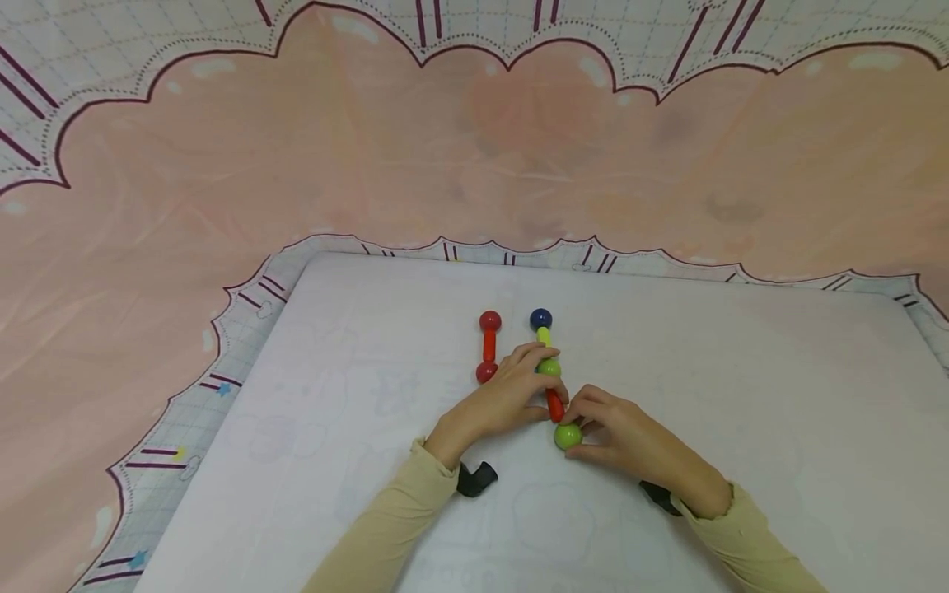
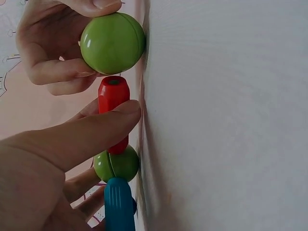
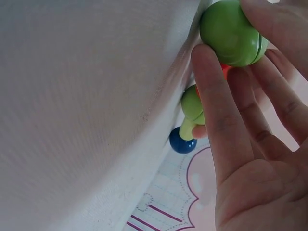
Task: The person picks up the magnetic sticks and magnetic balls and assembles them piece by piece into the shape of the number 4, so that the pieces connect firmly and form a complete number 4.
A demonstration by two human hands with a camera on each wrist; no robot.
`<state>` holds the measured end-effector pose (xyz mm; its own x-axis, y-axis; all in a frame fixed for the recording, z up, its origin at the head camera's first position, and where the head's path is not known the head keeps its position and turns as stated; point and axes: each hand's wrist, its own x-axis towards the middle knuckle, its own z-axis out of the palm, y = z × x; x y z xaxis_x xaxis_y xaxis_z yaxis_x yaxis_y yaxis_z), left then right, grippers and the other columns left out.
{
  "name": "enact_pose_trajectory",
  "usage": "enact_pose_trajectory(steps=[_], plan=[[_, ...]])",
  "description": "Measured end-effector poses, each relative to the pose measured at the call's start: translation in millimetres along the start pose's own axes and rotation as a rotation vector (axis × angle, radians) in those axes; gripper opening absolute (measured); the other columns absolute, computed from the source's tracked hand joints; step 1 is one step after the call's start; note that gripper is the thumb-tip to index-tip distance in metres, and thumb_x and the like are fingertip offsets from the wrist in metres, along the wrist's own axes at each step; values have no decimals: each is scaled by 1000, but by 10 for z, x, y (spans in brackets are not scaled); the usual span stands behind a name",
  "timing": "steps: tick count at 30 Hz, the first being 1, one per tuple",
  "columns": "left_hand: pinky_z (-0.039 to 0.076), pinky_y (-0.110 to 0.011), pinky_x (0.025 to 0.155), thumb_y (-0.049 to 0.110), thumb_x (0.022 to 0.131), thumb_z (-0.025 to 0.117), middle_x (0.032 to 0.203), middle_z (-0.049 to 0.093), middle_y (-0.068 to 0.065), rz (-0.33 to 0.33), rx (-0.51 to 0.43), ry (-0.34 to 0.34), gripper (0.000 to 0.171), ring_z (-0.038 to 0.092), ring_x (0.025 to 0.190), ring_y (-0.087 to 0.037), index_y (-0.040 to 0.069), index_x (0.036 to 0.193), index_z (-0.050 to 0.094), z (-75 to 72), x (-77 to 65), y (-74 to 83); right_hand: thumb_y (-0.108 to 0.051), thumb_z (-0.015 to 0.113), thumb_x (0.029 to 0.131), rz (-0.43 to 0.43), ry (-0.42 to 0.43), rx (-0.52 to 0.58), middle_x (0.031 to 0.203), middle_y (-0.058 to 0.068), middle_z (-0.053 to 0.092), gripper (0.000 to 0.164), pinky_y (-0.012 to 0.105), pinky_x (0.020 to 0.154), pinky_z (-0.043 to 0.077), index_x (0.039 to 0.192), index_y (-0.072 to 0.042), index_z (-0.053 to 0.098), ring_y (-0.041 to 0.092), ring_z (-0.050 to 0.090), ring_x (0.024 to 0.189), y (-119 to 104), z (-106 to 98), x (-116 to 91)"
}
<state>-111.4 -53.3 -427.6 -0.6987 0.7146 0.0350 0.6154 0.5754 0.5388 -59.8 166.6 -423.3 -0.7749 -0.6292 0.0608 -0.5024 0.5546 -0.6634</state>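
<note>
On the white tabletop lies a row of magnetic-looking rods and balls: a dark blue ball [image 1: 541,319], a yellow-green rod [image 1: 544,336], a green ball [image 1: 549,367] and a red rod [image 1: 555,406]. My left hand [image 1: 507,395] pinches the red rod between thumb and fingers. Between thumb and fingers of my right hand [image 1: 623,432] is another green ball [image 1: 567,436], right at the rod's near end; whether they touch I cannot tell. The left wrist view also shows a teal rod [image 2: 119,204] by the first green ball, hidden in the head view.
Left of the row, a red rod [image 1: 489,346] joins two red balls [image 1: 490,321], the nearer one beside my left hand. Black straps [image 1: 477,479] show near both wrists. Beyond the white tabletop [image 1: 356,329] spreads a peach cloth [image 1: 445,165] with a scalloped, checked border.
</note>
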Motion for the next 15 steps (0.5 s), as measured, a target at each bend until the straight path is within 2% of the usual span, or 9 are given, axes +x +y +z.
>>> enact_pose_trajectory(steps=[6, 15], plan=[[23, -52, 120, 19, 86, 79, 152, 42, -11, 9, -2, 7, 19, 24, 147, -29, 23, 103, 71, -6, 0, 1, -15, 84, 79, -11, 21, -25, 102, -9, 58, 28, 26, 79, 57, 103, -14, 69, 5, 61, 89, 3, 12, -6], [22, -50, 121, 20, 86, 79, 152, 42, -11, 4, -17, 10, 19, 24, 147, -28, 24, 104, 71, -2, 8, -4, -11, 83, 80, -10, 11, 21, 103, -6, 57, 29, 27, 82, 58, 103, -13, 66, 9, 66, 93, 6, 20, 6]])
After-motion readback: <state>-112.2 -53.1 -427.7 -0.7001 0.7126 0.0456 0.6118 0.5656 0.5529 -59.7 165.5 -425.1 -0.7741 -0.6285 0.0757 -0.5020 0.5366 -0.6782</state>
